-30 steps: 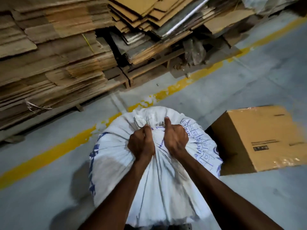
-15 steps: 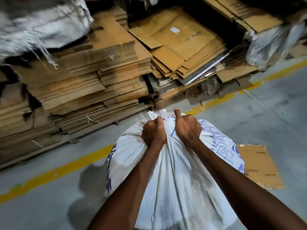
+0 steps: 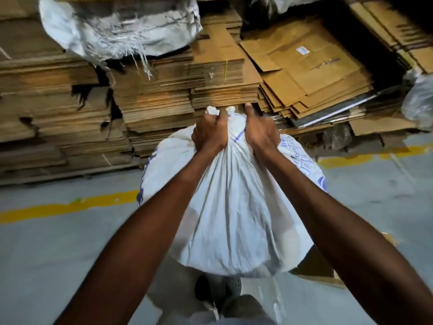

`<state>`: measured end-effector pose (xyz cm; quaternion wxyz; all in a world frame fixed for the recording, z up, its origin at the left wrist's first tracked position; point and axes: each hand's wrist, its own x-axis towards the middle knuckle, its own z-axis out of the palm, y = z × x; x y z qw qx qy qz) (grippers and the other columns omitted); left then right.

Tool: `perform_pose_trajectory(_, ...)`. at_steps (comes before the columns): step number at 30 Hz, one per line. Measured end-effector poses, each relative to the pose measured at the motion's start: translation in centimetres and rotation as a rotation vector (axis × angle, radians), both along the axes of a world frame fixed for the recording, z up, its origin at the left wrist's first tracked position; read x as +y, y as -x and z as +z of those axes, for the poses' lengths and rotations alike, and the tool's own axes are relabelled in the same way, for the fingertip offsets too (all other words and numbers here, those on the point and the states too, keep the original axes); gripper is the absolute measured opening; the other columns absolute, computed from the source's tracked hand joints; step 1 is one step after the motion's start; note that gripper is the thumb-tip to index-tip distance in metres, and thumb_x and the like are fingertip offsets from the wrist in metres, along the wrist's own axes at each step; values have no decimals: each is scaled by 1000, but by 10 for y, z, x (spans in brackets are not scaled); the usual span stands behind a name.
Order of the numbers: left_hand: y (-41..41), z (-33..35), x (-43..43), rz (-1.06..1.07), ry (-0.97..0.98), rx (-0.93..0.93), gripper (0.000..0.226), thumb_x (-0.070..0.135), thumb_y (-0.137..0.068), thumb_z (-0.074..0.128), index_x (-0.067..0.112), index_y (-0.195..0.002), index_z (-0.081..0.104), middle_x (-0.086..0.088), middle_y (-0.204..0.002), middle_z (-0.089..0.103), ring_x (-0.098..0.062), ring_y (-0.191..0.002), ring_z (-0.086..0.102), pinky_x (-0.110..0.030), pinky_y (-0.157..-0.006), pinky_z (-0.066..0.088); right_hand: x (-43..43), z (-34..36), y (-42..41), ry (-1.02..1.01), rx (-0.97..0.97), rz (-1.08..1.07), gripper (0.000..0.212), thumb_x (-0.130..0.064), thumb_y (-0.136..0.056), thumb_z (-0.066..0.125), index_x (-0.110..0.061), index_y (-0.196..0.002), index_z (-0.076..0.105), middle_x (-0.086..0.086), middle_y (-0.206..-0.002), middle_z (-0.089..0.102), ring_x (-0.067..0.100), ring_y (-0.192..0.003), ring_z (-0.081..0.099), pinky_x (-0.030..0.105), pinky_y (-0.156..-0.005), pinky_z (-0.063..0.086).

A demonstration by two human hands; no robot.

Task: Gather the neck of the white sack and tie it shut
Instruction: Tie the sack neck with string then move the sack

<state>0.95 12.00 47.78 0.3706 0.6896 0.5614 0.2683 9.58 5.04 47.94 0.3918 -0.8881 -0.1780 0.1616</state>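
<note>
A full white sack [image 3: 234,219] with blue print on its sides hangs in front of me, lifted off the grey floor. Its neck is bunched at the top, and two short white ends [image 3: 220,110] stick up above my fists. My left hand [image 3: 209,132] grips the gathered neck on the left side. My right hand [image 3: 260,132] grips it on the right, thumb pointing up. The two fists sit side by side, almost touching. The neck itself is hidden inside my hands.
Stacks of flattened cardboard [image 3: 152,102] on pallets fill the far side, with another worn white sack [image 3: 117,26] lying on top. A yellow floor line [image 3: 70,205] runs across. A brown cardboard box [image 3: 316,270] sits low right, behind the sack. My feet [image 3: 232,287] show below it.
The sack has come up off the floor with both hands still gripping its neck. The view has tilted upward, so the cardboard stacks fill more of it and the box has dropped behind the sack.
</note>
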Motion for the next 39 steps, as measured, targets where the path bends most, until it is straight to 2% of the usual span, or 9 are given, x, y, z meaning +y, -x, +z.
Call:
perform_pose_trajectory(3, 21, 15, 20, 67, -31, -25, 51, 53, -91, 47, 8, -90, 70, -18, -105, 72, -38, -103, 63, -40, -86, 44, 27, 11, 17, -42, 6, 57, 76, -77, -93, 32, -13, -74, 68, 9, -85, 70, 31, -83, 63, 36, -73, 42)
perform_pose_trajectory(7, 64, 31, 51, 133, -48, -58, 49, 57, -85, 42, 14, -72, 61, -10, -92, 72, -35, -94, 63, -45, -90, 47, 62, 29, 56, -72, 15, 121, 80, -80, -89, 33, -12, -97, 74, 13, -112, 73, 35, -104, 65, 40, -89, 47)
perform_pose_trajectory(11, 118, 41, 81, 200, -67, -75, 51, 55, -84, 41, 12, -58, 47, -7, -76, 63, -35, -86, 62, -39, -75, 42, 98, 42, 104, -95, 13, 217, 79, -79, -89, 35, -12, -99, 76, 12, -111, 74, 35, -106, 65, 39, -83, 43)
perform_pose_trajectory(16, 200, 52, 125, 288, -88, -107, 48, 52, -83, 42, 11, -56, 45, -13, -81, 66, -36, -87, 63, -40, -74, 41, 147, 59, 184, -131, 10, 294, 80, -80, -89, 36, -12, -105, 74, 13, -118, 72, 36, -107, 65, 41, -92, 49)
perform_pose_trajectory(19, 264, 55, 157, 336, -109, -130, 50, 53, -82, 41, 9, -60, 49, -14, -85, 70, -36, -85, 64, -39, -71, 43, 183, 64, 245, -157, 15, 362, 80, -81, -88, 37, -13, -103, 76, 11, -113, 74, 33, -95, 61, 36, -80, 43)
perform_pose_trajectory(23, 353, 60, 202, 376, -128, -128, 57, 56, -84, 39, 7, -76, 67, -9, -82, 69, -34, -82, 63, -39, -70, 43, 231, 69, 331, -190, 37, 406, 79, -80, -88, 39, -14, -112, 74, 12, -118, 73, 34, -106, 64, 34, -79, 39)
perform_pose_trajectory(28, 466, 72, 248, 423, -157, -115, 53, 51, -89, 43, 8, -74, 69, -6, -77, 68, -29, -78, 62, -35, -67, 39, 290, 75, 439, -205, 77, 482, 79, -85, -82, 38, -13, -82, 72, 10, -95, 76, 32, -87, 68, 36, -73, 47)
perform_pose_trajectory(32, 545, 82, 282, 478, -184, -58, 51, 52, -90, 44, 9, -77, 69, -5, -82, 68, -28, -83, 62, -36, -70, 39, 331, 80, 517, -232, 145, 505, 78, -84, -81, 41, -12, -90, 70, 5, -97, 73, 31, -91, 67, 35, -76, 47)
perform_pose_trajectory(39, 666, 97, 344, 547, -201, 12, 47, 47, -91, 43, 8, -86, 69, -16, -101, 71, -34, -96, 63, -38, -77, 40, 400, 84, 640, -277, 136, 579, 76, -83, -86, 38, -14, -67, 65, 1, -71, 67, 26, -69, 63, 35, -62, 40)
